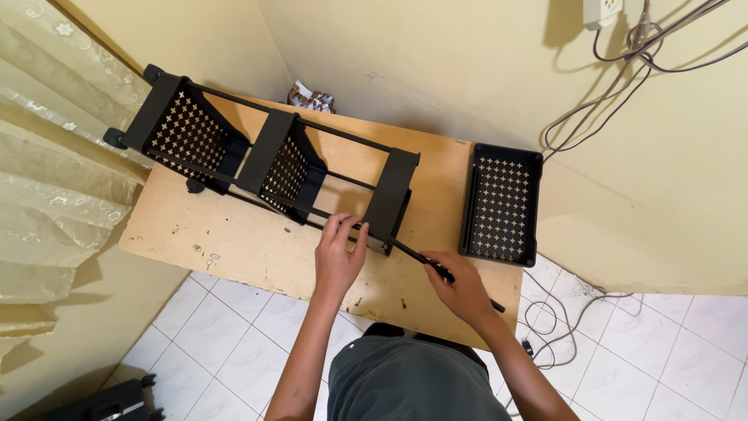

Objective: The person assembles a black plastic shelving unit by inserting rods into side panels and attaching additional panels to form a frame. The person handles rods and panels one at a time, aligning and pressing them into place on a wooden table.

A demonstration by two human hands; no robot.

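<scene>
On the wooden table, left hand steadies black rack, right hand grips rod, loose tray beside

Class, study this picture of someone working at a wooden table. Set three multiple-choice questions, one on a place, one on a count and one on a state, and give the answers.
1. Where does the loose black tray lie?
A. on the floor
B. on the table's right end
C. under the table

2. How many trays sit in the black rack?
A. two
B. four
C. none

3. What does the right hand do?
A. hangs free
B. lies flat on the table
C. grips a thin black rod

Answers: B, it rests beside the rack on the table; A, two perforated trays show; C, fingers close round it.
</scene>
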